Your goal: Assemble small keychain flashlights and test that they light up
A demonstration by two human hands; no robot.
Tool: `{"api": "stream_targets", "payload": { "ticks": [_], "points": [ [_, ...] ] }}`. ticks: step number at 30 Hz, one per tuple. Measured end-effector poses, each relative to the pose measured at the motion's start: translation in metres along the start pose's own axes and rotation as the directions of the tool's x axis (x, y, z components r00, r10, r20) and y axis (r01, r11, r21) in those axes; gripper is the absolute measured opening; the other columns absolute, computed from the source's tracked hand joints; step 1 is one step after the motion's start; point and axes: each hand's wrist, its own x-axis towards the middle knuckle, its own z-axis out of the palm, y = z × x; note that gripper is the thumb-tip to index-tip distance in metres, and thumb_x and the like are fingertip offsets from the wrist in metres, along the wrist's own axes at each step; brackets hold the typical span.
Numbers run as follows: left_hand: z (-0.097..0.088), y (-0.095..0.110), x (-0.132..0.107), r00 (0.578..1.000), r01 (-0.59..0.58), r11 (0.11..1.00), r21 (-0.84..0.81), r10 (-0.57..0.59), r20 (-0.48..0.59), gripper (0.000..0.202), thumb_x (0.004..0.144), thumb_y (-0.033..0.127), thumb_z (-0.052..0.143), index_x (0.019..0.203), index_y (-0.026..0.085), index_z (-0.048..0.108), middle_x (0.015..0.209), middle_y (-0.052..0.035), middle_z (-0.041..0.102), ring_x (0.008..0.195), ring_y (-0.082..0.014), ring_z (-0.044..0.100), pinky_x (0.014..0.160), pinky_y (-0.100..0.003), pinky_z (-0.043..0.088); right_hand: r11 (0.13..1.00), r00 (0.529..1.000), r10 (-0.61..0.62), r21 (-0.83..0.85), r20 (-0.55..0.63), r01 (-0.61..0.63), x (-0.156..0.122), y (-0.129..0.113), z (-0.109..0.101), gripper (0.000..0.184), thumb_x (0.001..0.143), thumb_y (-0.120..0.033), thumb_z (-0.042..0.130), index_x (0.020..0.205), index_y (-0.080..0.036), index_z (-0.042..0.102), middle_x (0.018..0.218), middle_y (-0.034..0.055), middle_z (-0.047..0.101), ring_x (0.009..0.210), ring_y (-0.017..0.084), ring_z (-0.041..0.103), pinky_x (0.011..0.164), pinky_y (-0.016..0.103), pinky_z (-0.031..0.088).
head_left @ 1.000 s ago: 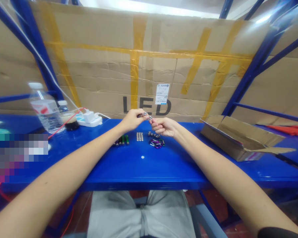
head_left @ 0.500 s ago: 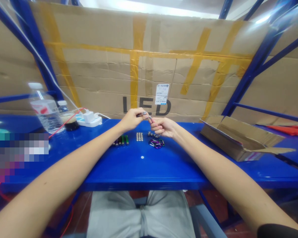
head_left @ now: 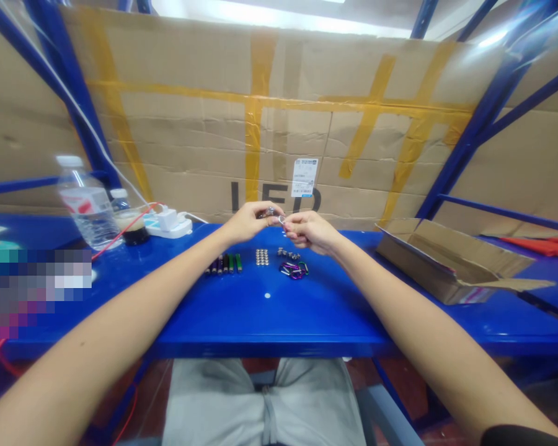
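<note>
Both hands meet above the back of the blue table (head_left: pixel 307 316). My left hand (head_left: pixel 251 222) is closed, pinching a small shiny metal piece (head_left: pixel 270 212) whose kind I cannot make out. Close to it, my right hand (head_left: pixel 312 231) is closed on a small silver ring (head_left: pixel 281 220) at its fingertips. Whether ring and metal piece are linked is too small to tell. Below the hands lie a row of dark and green tubes (head_left: pixel 225 264), a block of small round silver discs (head_left: pixel 262 257), a cluster of small metal parts (head_left: pixel 289 254) and purple and green carabiners (head_left: pixel 292 270).
An open cardboard box (head_left: pixel 446 263) stands at the right. On the left are a water bottle (head_left: pixel 86 204), a smaller bottle with dark liquid (head_left: pixel 132 226) and a white power strip (head_left: pixel 170 223) with cables. A large cardboard sheet (head_left: pixel 190 142) closes the back.
My right hand has turned and risen slightly, and the silver ring now shows more clearly between the fingertips. My left hand has barely moved.
</note>
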Motion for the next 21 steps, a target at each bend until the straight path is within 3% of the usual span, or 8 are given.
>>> {"api": "stream_targets", "payload": {
  "ticks": [2, 5, 7, 12, 16, 21],
  "points": [
    [-0.005, 0.001, 0.0, 0.998, 0.016, 0.999, 0.027, -0.018, 0.056, 0.022, 0.085, 0.034, 0.066, 0.099, 0.017, 0.072, 0.092, -0.0047, 0.073, 0.084, -0.0168, 0.063, 0.079, -0.031, 0.048, 0.964, 0.994, -0.087, -0.258, -0.068, 0.067, -0.002, -0.004, 0.0, 0.018, 0.082, -0.023, 0.062, 0.067, -0.015, 0.056, 0.055, -0.0029, 0.047, 0.044, 0.006, 0.032, 0.043, 0.021, 0.021],
    [-0.009, 0.004, 0.0, 0.996, 0.043, 0.997, 0.061, -0.048, 0.076, 0.023, 0.086, 0.034, 0.063, 0.099, 0.017, 0.072, 0.09, -0.0045, 0.072, 0.083, -0.0166, 0.062, 0.078, -0.031, 0.047, 0.77, 0.972, -0.225, -0.624, -0.069, 0.134, -0.003, -0.007, 0.001, 0.026, 0.084, -0.024, 0.059, 0.06, -0.014, 0.057, 0.054, -0.0008, 0.05, 0.049, 0.009, 0.039, 0.05, 0.025, 0.029],
    [-0.009, 0.006, 0.0, 0.996, 0.071, 0.996, 0.056, -0.074, 0.055, 0.024, 0.089, 0.034, 0.057, 0.096, 0.016, 0.071, 0.084, -0.0041, 0.069, 0.078, -0.0159, 0.06, 0.075, -0.03, 0.047, 0.652, 0.959, -0.28, -0.74, -0.03, 0.167, -0.003, -0.006, 0.001, 0.03, 0.086, -0.024, 0.056, 0.057, -0.015, 0.056, 0.053, -0.0014, 0.048, 0.053, 0.009, 0.039, 0.054, 0.027, 0.028],
    [-0.001, 0.009, 0.0, 0.994, 0.089, 0.992, 0.095, -0.094, 0.05, 0.034, 0.097, 0.035, 0.042, 0.086, 0.016, 0.067, 0.073, -0.0023, 0.062, 0.07, -0.0151, 0.056, 0.07, -0.029, 0.045, 0.548, 0.935, -0.355, -0.812, -0.007, 0.202, -0.002, -0.004, 0.003, 0.029, 0.086, -0.023, 0.055, 0.059, -0.014, 0.059, 0.054, -0.0029, 0.043, 0.057, 0.01, 0.036, 0.057, 0.028, 0.026],
    [0.004, 0.013, -0.003, 0.997, 0.07, 0.96, 0.273, -0.078, 0.021, 0.018, 0.09, 0.027, 0.053, 0.087, 0.018, 0.069, 0.086, -0.0041, 0.071, 0.081, -0.0174, 0.063, 0.075, -0.03, 0.046, 0.519, 0.934, -0.358, -0.835, -0.018, 0.182, -0.004, -0.005, 0.005, 0.025, 0.085, -0.02, 0.057, 0.063, -0.012, 0.065, 0.055, -0.0015, 0.049, 0.058, 0.011, 0.039, 0.058, 0.027, 0.027],
    [0.002, 0.019, -0.005, 0.999, -0.035, 0.941, 0.337, 0.022, 0.044, 0.016, 0.088, 0.026, 0.059, 0.088, 0.019, 0.074, 0.09, -0.0044, 0.076, 0.085, -0.0183, 0.068, 0.078, -0.031, 0.049, 0.427, 0.939, -0.344, -0.891, -0.003, 0.153, -0.006, -0.005, 0.007, 0.026, 0.086, -0.015, 0.057, 0.062, -0.011, 0.068, 0.052, 0.0002, 0.053, 0.057, 0.011, 0.038, 0.057, 0.028, 0.027]
  ]
}}
